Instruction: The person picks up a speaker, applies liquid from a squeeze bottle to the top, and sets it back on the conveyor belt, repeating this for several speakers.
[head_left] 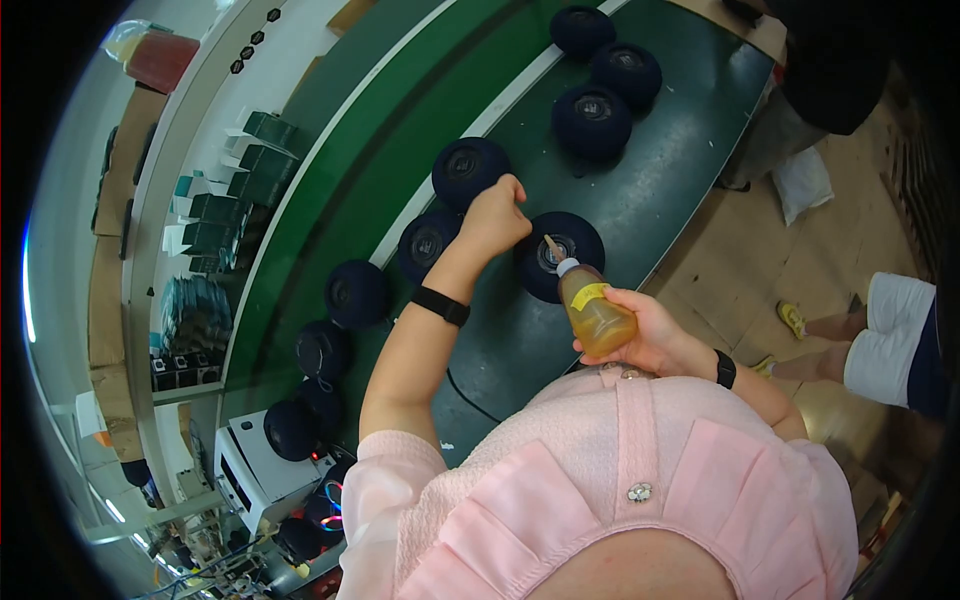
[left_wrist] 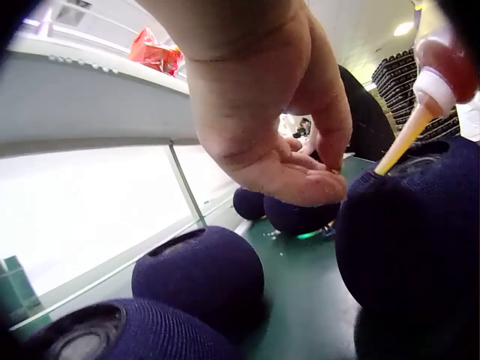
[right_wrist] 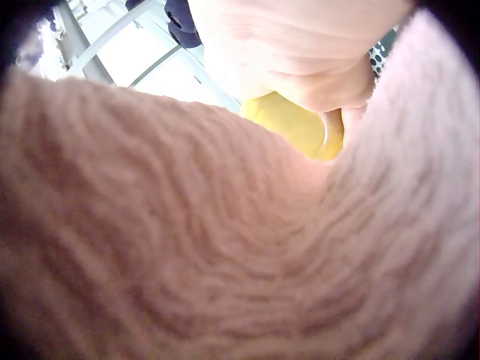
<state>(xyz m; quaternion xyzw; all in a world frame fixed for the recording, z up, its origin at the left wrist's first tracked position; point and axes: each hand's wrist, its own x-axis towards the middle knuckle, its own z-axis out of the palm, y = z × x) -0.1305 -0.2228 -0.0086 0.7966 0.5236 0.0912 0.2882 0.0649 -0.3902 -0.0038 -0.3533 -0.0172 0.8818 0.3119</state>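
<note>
My right hand (head_left: 655,335) grips a squeeze bottle (head_left: 598,322) of amber liquid with a yellow label. The bottle's tapered nozzle (left_wrist: 405,139) slants down to the top rim of a round, dark blue fabric-covered unit (left_wrist: 412,232). Just left of that unit, above the table, my left hand (head_left: 495,218) has its fingers curled, thumb tip against the fingertips; whether something tiny lies between them cannot be told. In the right wrist view, pink cloth hides most of the scene, with part of the hand (right_wrist: 300,52) over the yellow bottle (right_wrist: 289,124).
More dark blue round units (head_left: 592,122) stand along the green table (head_left: 690,130), several on its left side. A white box-shaped machine (head_left: 262,470) is at lower left, with stacked boxes on a shelf above it. Other people stand at the right beyond the table edge.
</note>
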